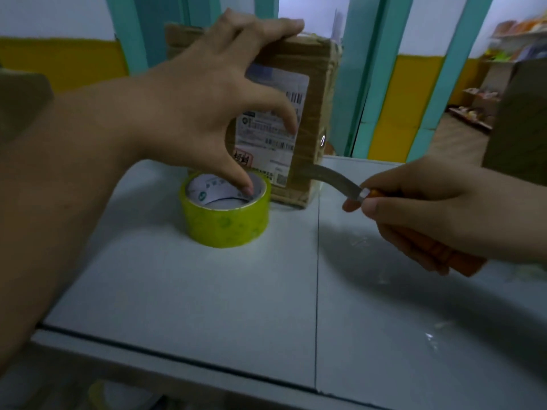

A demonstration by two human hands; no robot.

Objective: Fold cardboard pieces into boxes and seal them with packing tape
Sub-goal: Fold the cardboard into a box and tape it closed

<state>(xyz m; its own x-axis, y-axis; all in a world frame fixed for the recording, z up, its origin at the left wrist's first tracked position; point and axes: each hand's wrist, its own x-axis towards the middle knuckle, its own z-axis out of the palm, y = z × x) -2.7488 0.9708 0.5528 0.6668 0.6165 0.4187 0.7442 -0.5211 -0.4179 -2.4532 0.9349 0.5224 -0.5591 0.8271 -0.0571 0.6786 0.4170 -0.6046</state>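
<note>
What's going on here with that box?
A person is working on a box that stands on the table. The left hand rests on its top, thumb reaching down to the tape roll in front. The right hand holds a knife, blade against the box's lower edge.

tape roll (226, 216) before box (299, 113) – on table (207, 291)

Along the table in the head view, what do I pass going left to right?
Yellow-green packing tape roll → brown cardboard box with a white label → steel-bladed knife with orange handle → right hand gripping that handle. Left hand omitted: it overlaps roll and box.
</note>
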